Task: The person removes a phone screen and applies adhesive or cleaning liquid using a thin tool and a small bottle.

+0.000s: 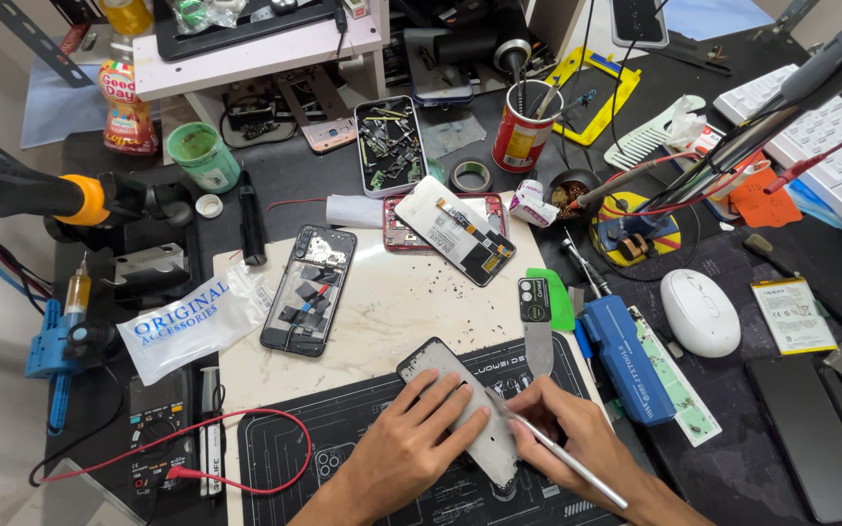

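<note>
My left hand [404, 445] presses flat on a grey phone panel [438, 365] lying slanted on the black work mat [343, 419]. My right hand [577, 433] grips a thin metal tool [577, 472], its tip resting on the panel's right edge. An opened phone [309, 288] with exposed boards lies on the pale marble slab [397, 312] above the panel. Farther back lies another phone frame [443, 226] with a display part across it.
A white mouse [699, 312], a blue tool [626, 358], a metal scraper [537, 321], a red tin of tools [524, 127], a tray of small parts [390, 144], a white plastic bag [192, 321], a red probe lead [236, 458] and a keyboard [830, 156] crowd the bench.
</note>
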